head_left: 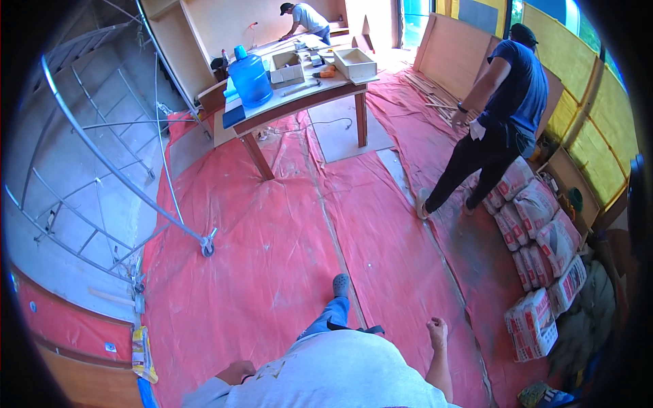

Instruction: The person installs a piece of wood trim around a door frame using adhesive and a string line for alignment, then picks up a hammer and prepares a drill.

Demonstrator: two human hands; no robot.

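While the right hand point(437, 331) curled into an empty fist, left hand point(235, 372) half hidden at the hip, grip unclear, both hung over the wrinkled, dusty red tarp point(272, 258) covering the floor.

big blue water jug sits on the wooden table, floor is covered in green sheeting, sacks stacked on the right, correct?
Not quite: the head view shows the floor sheeting is red, not green. The blue water jug does sit on the wooden table, and the sacks are stacked on the right.
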